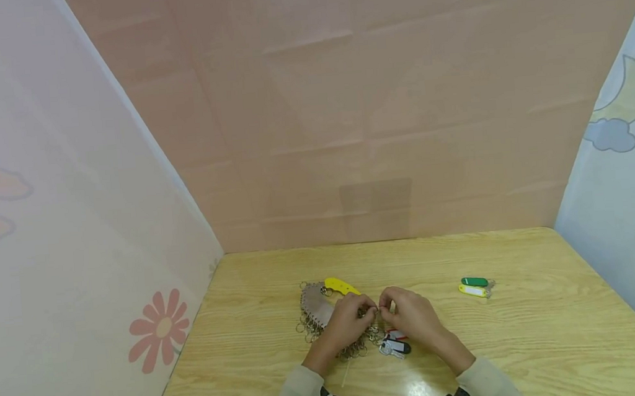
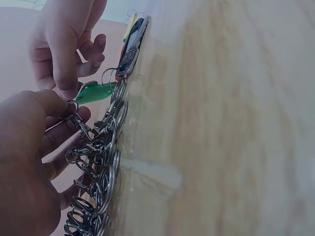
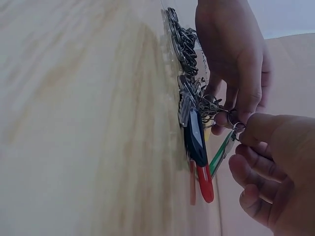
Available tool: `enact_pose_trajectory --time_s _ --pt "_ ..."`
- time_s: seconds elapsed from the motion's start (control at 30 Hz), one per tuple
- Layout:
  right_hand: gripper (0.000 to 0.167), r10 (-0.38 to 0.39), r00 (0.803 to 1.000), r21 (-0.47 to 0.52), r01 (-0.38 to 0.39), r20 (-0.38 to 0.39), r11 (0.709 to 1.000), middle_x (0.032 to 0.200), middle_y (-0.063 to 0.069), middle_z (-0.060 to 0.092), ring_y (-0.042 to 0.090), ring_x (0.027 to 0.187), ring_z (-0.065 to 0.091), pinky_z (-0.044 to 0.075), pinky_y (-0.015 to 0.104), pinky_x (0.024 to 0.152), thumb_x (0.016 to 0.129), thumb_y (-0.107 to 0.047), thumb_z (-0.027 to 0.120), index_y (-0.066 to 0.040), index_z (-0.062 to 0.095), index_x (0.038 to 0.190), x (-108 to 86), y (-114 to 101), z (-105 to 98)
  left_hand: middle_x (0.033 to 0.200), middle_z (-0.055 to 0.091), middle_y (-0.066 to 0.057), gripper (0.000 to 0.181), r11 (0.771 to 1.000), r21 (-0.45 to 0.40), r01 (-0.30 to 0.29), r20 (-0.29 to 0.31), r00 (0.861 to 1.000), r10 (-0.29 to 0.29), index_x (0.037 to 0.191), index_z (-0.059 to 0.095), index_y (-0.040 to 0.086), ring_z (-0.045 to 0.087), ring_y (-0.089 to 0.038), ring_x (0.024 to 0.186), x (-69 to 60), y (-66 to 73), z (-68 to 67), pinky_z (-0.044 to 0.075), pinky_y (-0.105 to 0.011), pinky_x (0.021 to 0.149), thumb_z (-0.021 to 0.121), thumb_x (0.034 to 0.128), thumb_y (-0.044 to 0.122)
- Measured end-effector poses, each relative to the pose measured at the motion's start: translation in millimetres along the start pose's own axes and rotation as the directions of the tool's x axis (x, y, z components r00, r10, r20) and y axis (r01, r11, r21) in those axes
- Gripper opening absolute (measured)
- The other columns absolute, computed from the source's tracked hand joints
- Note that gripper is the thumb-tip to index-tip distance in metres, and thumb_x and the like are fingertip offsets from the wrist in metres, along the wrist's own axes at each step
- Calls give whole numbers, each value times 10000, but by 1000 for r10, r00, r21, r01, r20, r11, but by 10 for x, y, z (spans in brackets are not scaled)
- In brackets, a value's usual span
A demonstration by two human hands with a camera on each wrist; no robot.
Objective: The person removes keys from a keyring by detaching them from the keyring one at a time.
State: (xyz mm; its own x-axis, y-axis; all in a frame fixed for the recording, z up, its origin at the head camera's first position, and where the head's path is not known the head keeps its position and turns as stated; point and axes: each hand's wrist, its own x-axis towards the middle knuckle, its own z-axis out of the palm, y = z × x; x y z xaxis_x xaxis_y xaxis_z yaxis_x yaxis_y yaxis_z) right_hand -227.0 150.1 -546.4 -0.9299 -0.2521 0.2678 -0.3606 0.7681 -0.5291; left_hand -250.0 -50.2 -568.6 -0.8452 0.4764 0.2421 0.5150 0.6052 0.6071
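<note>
A curved grey plate (image 1: 316, 304) with a yellow handle-like end (image 1: 340, 285) lies on the table, many small metal rings and clasps (image 2: 93, 162) hanging along its edge. Over its right end, my left hand (image 1: 352, 322) pinches a metal ring on one of the clasps between thumb and forefinger. Touching it, my right hand (image 1: 413, 316) pinches the small split ring of a green key tag (image 2: 96, 93). Below the hands, a black key tag (image 3: 196, 137) with keys and a red key tag (image 3: 205, 184) lie by the clasps.
To the right on the wooden table (image 1: 530, 343) lie another green key tag (image 1: 474, 281) and a yellow key tag (image 1: 473, 291) with keys. A brown-pink backdrop (image 1: 368, 125) rises behind the table, with patterned panels at both sides.
</note>
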Motion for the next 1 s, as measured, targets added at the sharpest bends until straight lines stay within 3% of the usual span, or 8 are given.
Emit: enact_pose_trajectory --time_s 0.17,0.37,0.53,0.83,1.0 --pt "199 -48 999 -26 47 -19 999 833 -120 653 -46 564 439 378 198 491 916 -92 801 -229 662 878 -7 -12 0 1005 739 125 139 1000 -25 3 6 1000 -3 1080 780 234 565 -22 923 -6 8 -15 448 -312 920 643 1085 262" --pt "211 -168 984 -81 163 -66 983 814 -128 639 -65 577 397 363 179 508 890 -77 810 -219 654 871 -19 -11 -4 1006 748 110 171 999 -47 0 9 1000 1 1075 797 225 572 -23 911 3 15 -30 454 -286 902 634 1092 274" --pt "206 -219 974 -91 214 -51 973 790 -142 607 -78 584 390 367 166 519 887 -89 802 -210 638 864 -23 -6 0 1003 743 106 187 998 -67 13 15 1000 -12 1073 803 220 563 -8 894 4 23 -41 446 -275 870 627 1094 281" --pt "127 -213 977 -103 214 21 971 831 -115 638 -74 607 419 396 170 547 946 -107 759 -178 659 917 3 3 4 1029 758 82 208 991 -118 61 44 997 -56 1098 800 200 563 -9 885 22 38 -58 449 -253 847 617 1100 298" --pt "120 -136 991 -73 137 12 988 819 -135 645 -57 570 409 368 188 512 958 -146 771 -200 668 927 0 -19 12 1077 765 36 209 986 -150 74 36 997 -69 1115 785 164 617 -31 951 6 38 -59 502 -250 834 609 1105 276"
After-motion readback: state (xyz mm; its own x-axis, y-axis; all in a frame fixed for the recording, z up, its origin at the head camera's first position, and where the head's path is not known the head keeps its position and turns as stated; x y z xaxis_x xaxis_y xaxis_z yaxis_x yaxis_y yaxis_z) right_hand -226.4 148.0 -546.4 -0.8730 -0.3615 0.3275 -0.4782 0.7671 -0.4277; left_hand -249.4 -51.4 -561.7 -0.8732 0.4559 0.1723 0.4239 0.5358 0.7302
